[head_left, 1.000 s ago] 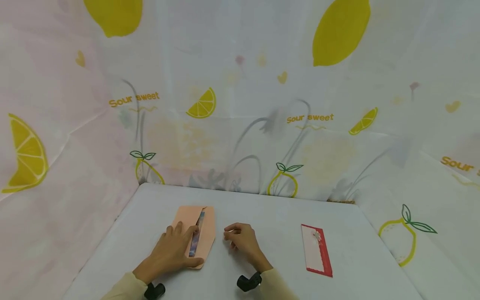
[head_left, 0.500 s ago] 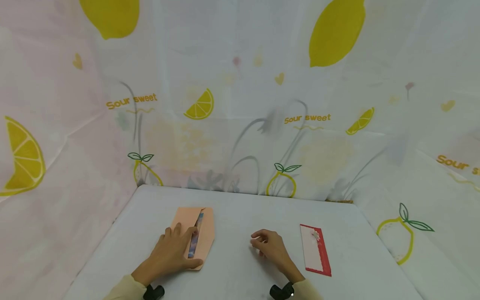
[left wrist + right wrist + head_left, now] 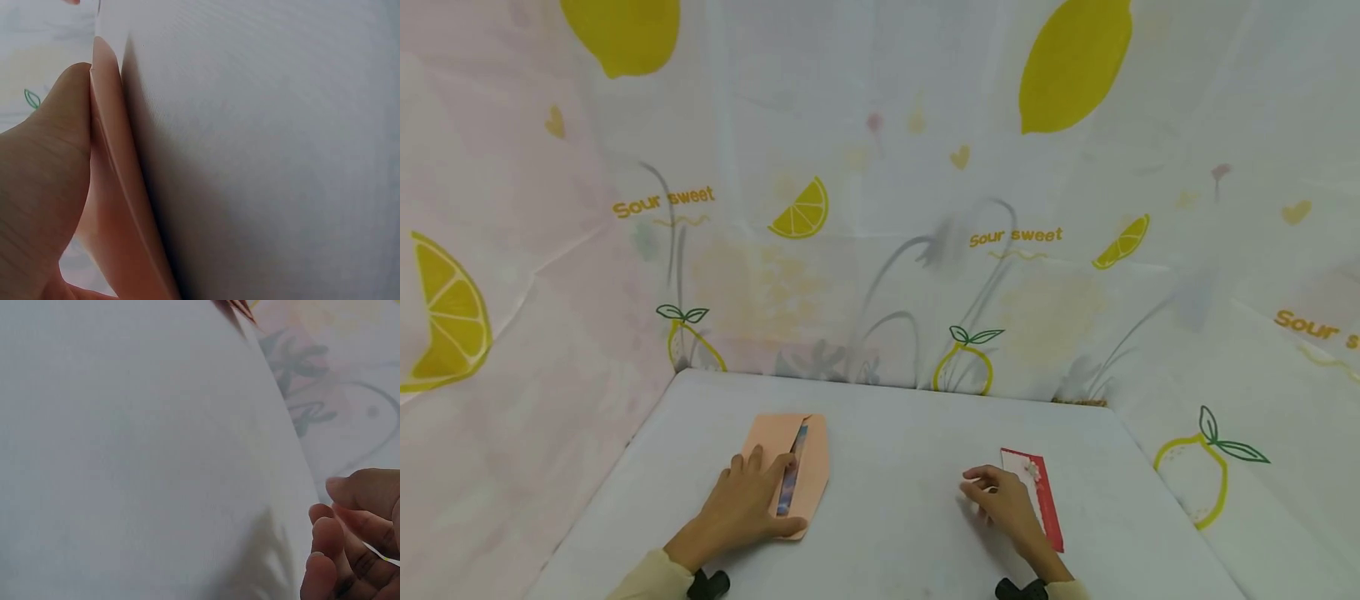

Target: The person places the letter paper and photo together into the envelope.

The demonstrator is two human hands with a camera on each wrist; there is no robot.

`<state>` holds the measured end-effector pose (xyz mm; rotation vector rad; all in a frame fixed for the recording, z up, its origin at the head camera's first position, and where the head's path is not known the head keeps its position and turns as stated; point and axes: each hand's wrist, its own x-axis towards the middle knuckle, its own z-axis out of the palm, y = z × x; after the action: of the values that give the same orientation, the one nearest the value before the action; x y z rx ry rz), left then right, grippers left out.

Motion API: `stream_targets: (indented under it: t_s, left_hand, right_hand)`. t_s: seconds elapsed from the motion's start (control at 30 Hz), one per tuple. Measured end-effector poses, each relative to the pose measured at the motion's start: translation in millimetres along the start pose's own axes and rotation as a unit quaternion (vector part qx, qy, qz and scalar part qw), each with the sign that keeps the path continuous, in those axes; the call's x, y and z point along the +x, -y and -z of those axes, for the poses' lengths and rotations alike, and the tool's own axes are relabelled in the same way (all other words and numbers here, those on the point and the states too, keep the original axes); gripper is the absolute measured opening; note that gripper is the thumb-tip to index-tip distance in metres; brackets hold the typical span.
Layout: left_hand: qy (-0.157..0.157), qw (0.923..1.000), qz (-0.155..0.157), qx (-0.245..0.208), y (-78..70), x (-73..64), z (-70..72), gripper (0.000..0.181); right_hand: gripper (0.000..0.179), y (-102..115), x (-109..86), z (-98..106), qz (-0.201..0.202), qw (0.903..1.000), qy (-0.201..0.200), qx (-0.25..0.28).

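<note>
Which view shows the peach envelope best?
The head view: it shows most of the peach envelope and the blue strip it exposes, though the left hand covers part. The left wrist view shows one edge close-up and steeply angled; the right wrist view, at most an unclear scrap at the top.

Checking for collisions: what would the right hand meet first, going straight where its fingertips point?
The right hand likely meets the peach envelope, unless it passes above; hand height is unclear.

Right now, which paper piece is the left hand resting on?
The peach envelope, with a blue strip showing along its opening. The red-and-white card lies farther right, partly hidden by the right hand.
</note>
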<state>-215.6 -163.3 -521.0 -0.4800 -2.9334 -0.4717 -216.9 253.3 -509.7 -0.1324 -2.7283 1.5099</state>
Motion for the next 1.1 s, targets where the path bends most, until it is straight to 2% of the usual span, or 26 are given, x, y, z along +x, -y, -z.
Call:
stream_targets:
  t_s: [0.2, 0.4, 0.63, 0.87, 1.1]
  left_hand:
    - [0.008, 1.0000, -0.001, 0.000, -0.2, 0.4, 0.4, 0.097]
    - [0.013, 0.9999, 0.000, 0.001, -0.2, 0.7, 0.1, 0.097]
    - [0.012, 0.9999, -0.001, 0.005, 0.0, -0.3, 0.9, 0.096]
    - [0.005, 0.9999, -0.003, 0.012, 0.0, 0.1, 1.1, 0.094]
    - [0.013, 0.9999, -0.004, 0.005, 0.9, 0.2, 1.0, 0.095]
  right_hand:
    - [0.021, -17, -4.5, 24, -0.038, 0.9987, -0.031, -0.017]
    - [0.027, -30, -9.0, 48, -0.018, 0.9953, -0.051, -0.081]
    - [0.030, -42, -12.3, 62, -0.014, 0.9869, -0.056, -0.151]
    - [0.040, -52, -11.4, 74, -0.019, 0.9860, -0.064, -0.153]
    - [0.056, -59, -10.2, 86, -0.056, 0.9820, -0.065, -0.168]
